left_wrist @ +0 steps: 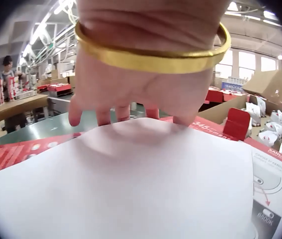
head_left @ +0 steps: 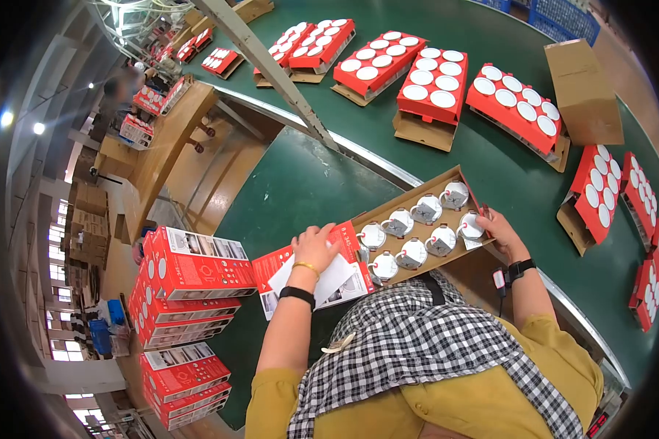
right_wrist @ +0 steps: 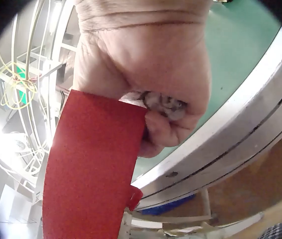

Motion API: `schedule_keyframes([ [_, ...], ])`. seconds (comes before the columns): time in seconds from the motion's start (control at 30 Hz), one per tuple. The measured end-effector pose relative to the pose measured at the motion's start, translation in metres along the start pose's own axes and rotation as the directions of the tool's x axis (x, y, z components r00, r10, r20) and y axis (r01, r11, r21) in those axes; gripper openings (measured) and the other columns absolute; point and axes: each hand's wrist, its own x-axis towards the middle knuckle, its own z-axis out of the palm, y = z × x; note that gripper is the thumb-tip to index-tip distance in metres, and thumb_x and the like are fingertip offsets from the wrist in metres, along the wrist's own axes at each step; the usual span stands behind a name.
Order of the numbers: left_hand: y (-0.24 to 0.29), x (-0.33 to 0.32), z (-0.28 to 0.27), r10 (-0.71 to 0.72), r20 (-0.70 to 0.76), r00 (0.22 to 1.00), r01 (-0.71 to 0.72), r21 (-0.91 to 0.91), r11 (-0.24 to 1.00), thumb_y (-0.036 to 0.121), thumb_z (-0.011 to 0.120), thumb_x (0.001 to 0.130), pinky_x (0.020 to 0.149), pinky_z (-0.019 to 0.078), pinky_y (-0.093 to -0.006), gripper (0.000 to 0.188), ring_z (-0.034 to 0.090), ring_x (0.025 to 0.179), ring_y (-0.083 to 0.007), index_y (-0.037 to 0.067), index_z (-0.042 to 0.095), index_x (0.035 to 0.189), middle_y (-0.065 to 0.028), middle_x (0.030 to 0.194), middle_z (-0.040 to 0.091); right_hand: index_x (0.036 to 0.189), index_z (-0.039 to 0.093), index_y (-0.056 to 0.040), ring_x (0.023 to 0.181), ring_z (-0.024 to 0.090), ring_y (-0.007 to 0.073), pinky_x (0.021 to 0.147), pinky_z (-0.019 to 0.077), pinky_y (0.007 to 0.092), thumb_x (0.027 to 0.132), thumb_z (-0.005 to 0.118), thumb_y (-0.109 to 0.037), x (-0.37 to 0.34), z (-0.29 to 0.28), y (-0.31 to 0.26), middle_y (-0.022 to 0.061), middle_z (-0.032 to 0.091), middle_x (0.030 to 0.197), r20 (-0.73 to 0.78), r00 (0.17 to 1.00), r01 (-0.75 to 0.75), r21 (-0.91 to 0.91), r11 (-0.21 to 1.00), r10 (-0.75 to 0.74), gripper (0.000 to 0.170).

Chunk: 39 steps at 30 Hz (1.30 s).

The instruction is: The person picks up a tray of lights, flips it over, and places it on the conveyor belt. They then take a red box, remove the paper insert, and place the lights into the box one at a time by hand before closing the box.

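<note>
An open red carton (head_left: 432, 260) holds two rows of white round lamps (head_left: 413, 253) with their metal backs up. My left hand (head_left: 316, 249) rests with relaxed fingers on white paper sheets (left_wrist: 126, 184), which lie over the carton's printed red lid (head_left: 348, 238). At the carton's far right end is my right hand (head_left: 499, 230). In the right wrist view its fingers curl round a small crumpled clear plastic piece (right_wrist: 165, 105), right beside the carton's red end flap (right_wrist: 93, 164).
Stacked closed red cartons (head_left: 198, 271) stand at the left. Across the metal rail (head_left: 359, 155), open red cartons (head_left: 432, 84) with white discs line the green table (head_left: 505, 172). A brown cardboard box (head_left: 582, 91) stands at the far right. Another person (left_wrist: 9, 74) is in the background.
</note>
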Motion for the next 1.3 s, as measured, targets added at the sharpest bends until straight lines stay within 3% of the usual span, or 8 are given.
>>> schedule_keyframes([
  [0.1,-0.029,-0.005,0.004,-0.167,0.034,0.985,0.169,-0.084,0.982,0.045,0.061,0.089,0.108,0.0277,-0.0637,0.048,0.046,0.128,-0.0344,0.03,0.055,0.134,-0.0112,0.135,0.05,0.137,0.046,0.0025,0.11,0.056,0.0174,0.1,0.0425,0.031,0.084,0.072,-0.021,0.007,-0.002,0.006,0.0091,0.057,0.125,0.012,1.0,-0.011,0.025,1.0,0.01,0.064],
  [0.6,-0.037,-0.026,0.004,-0.31,0.139,0.941,0.33,-0.156,0.931,0.038,0.06,0.093,0.106,0.0303,-0.0658,0.043,0.042,0.133,-0.0346,0.031,0.053,0.134,-0.01,0.139,0.047,0.133,0.052,0.001,0.107,0.058,0.016,0.098,0.0437,0.0313,0.082,0.074,-0.025,0.011,-0.001,0.018,0.008,0.062,0.119,0.005,0.999,-0.05,0.039,0.998,0.049,0.061],
  [0.73,-0.027,-0.003,-0.007,-0.092,0.11,0.99,0.096,-0.032,0.995,0.034,0.062,0.092,0.106,0.0356,-0.0585,0.046,0.045,0.13,-0.0339,0.024,0.052,0.137,-0.0126,0.14,0.048,0.135,0.05,0.0015,0.111,0.057,0.0173,0.101,0.0423,0.0317,0.08,0.076,-0.026,0.008,0.003,0.009,0.0086,0.06,0.124,-0.015,1.0,-0.013,0.015,1.0,0.013,0.066],
  [0.8,-0.01,0.02,-0.005,0.127,-0.019,0.992,-0.124,-0.402,0.907,0.03,0.063,0.091,0.105,0.0413,-0.0475,0.051,0.052,0.125,-0.0343,0.015,0.05,0.139,-0.0159,0.138,0.052,0.138,0.047,0.0024,0.116,0.054,0.019,0.105,0.0396,0.0319,0.078,0.078,-0.025,0.003,0.009,-0.013,0.0088,0.055,0.131,0.031,0.999,0.015,0.003,1.0,-0.015,0.073],
  [0.9,0.009,0.046,0.005,0.056,0.108,0.993,-0.001,-0.452,0.892,0.022,0.066,0.09,0.101,0.0455,-0.0374,0.053,0.057,0.118,-0.0346,0.014,0.05,0.14,-0.0205,0.131,0.057,0.139,0.045,0.0029,0.12,0.052,0.0197,0.107,0.0374,0.0318,0.075,0.079,-0.024,0.001,0.015,-0.036,0.0076,0.052,0.133,0.05,0.992,0.119,-0.089,0.989,-0.115,0.078],
  [1.0,0.02,0.044,0.002,0.119,0.134,0.984,-0.043,-0.468,0.883,0.02,0.065,0.089,0.1,0.047,-0.0391,0.052,0.059,0.114,-0.0371,0.015,0.05,0.139,-0.0215,0.128,0.058,0.14,0.043,0.0037,0.122,0.05,0.02,0.109,0.0358,0.0316,0.074,0.08,-0.024,-0.007,0.022,-0.061,0.0076,0.051,0.134,0.106,0.973,0.218,-0.112,0.969,-0.207,0.081],
  [1.23,0.028,0.047,-0.001,0.126,0.185,0.975,-0.078,-0.247,0.966,0.015,0.053,0.09,0.1,0.0464,-0.0454,0.048,0.058,0.117,-0.0374,0.015,0.051,0.138,-0.0192,0.129,0.06,0.137,0.047,0.005,0.118,0.053,0.0175,0.105,0.0387,0.0299,0.076,0.08,-0.028,-0.011,0.019,-0.043,0.0079,0.055,0.132,0.026,0.999,0.024,-0.048,0.999,-0.023,0.077],
  [1.3,0.026,0.053,0.0,-0.024,0.333,0.943,0.091,-0.186,0.978,0.018,0.052,0.088,0.101,0.0461,-0.0451,0.051,0.059,0.116,-0.0378,0.011,0.051,0.139,-0.0214,0.127,0.061,0.137,0.047,0.0046,0.117,0.053,0.0174,0.104,0.0394,0.0298,0.076,0.08,-0.03,-0.003,0.011,-0.017,0.0085,0.054,0.133,-0.003,1.0,0.003,-0.02,1.0,-0.003,0.077],
])
